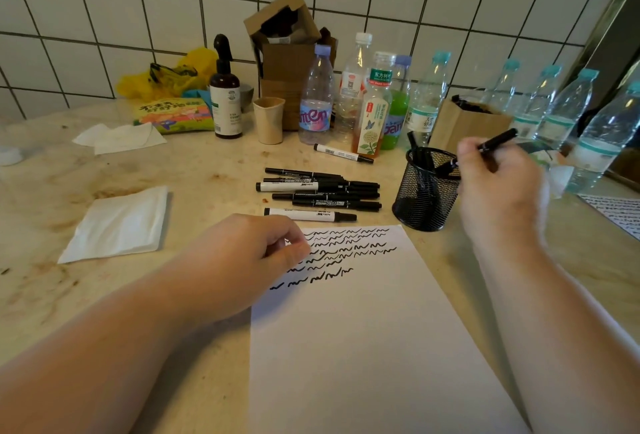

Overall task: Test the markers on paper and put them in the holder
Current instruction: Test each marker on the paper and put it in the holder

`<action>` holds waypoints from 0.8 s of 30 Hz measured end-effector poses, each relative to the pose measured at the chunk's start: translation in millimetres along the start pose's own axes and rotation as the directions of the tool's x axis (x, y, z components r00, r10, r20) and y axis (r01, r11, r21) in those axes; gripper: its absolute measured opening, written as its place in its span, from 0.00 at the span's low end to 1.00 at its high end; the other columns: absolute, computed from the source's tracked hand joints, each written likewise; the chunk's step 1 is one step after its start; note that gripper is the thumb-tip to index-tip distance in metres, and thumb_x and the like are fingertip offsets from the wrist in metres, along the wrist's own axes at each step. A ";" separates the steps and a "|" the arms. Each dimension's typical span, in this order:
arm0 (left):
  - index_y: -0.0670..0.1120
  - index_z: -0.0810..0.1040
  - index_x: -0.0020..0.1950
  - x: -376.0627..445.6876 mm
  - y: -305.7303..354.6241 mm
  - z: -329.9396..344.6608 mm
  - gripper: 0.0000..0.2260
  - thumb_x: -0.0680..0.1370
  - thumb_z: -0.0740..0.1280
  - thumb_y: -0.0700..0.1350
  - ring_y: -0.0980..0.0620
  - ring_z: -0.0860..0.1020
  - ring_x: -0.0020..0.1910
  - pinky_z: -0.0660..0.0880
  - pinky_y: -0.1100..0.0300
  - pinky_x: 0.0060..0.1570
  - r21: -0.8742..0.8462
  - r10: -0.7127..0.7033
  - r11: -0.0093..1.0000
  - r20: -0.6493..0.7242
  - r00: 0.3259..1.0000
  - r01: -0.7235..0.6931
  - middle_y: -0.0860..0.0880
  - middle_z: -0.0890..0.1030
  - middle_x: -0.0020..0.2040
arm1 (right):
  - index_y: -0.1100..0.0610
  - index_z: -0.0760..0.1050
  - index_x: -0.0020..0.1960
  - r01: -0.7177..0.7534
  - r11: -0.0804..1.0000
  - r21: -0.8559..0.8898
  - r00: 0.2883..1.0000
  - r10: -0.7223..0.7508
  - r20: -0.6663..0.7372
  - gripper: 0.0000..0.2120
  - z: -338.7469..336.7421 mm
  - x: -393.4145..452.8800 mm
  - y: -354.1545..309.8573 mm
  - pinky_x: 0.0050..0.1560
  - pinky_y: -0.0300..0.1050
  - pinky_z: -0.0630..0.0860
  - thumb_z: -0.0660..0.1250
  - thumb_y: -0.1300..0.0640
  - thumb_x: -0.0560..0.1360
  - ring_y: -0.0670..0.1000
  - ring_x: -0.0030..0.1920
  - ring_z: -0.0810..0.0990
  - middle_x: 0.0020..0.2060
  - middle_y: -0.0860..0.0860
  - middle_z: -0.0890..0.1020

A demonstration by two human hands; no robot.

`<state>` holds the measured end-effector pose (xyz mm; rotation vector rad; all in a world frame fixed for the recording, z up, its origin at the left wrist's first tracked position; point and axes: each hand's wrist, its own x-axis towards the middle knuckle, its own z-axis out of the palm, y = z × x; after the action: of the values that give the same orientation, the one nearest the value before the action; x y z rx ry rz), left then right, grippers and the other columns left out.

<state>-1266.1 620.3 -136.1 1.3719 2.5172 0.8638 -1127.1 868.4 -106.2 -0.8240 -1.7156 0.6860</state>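
Right hand (498, 180) grips marker (498, 139) above holder (426, 187), right of centre | left hand (252, 253) curled, pressing paper (363, 329) | risk: you knock the holder over.

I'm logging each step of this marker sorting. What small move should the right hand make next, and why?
Probably lower the black marker tip-down into the mesh holder and let go. The right hand grips it tilted just above the holder's rim, rows of test squiggles already cover the top of the paper, and the left hand rests on the paper's edge.
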 end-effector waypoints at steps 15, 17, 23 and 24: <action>0.62 0.79 0.48 1.3 -2.9 1.6 0.05 0.79 0.63 0.58 0.61 0.78 0.36 0.71 0.70 0.33 0.041 -0.017 0.999 0.003 1.000 0.017 0.61 0.81 0.36 | 0.52 0.70 0.65 -0.045 0.976 0.212 0.995 0.025 0.097 0.16 11.3 -16.5 -8.5 0.39 0.42 0.78 0.62 0.63 0.79 0.46 0.36 0.82 0.38 0.47 0.85; 0.63 0.79 0.48 1.6 -2.6 1.3 0.05 0.79 0.64 0.58 0.60 0.78 0.36 0.71 0.69 0.33 0.042 -0.020 0.999 0.001 1.000 0.020 0.61 0.81 0.36 | 0.51 0.73 0.57 0.018 0.984 0.179 0.985 -0.048 0.165 0.10 13.5 -26.9 -13.1 0.42 0.43 0.79 0.64 0.62 0.79 0.45 0.38 0.82 0.39 0.46 0.84; 0.61 0.78 0.49 2.4 -0.9 1.1 0.05 0.79 0.63 0.56 0.62 0.76 0.37 0.69 0.67 0.34 0.098 -0.015 0.995 -0.004 1.000 0.016 0.61 0.78 0.38 | 0.46 0.76 0.68 0.401 0.911 -0.097 0.580 -0.171 0.797 0.16 34.2 -54.0 -6.8 0.74 0.44 0.62 0.66 0.54 0.81 0.39 0.71 0.65 0.72 0.41 0.71; 0.61 0.79 0.50 2.8 -1.5 0.9 0.05 0.79 0.63 0.56 0.63 0.76 0.37 0.71 0.67 0.35 0.098 -0.016 0.995 -0.008 1.000 0.017 0.61 0.79 0.38 | 0.46 0.73 0.71 0.445 0.888 -0.119 0.529 -0.154 0.834 0.19 38.3 -56.7 -5.1 0.77 0.48 0.58 0.65 0.52 0.81 0.41 0.76 0.59 0.76 0.41 0.67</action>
<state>-1268.4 622.3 -137.3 1.3767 2.6048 0.7522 -1153.6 818.1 -144.6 -0.3690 -2.8099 0.5693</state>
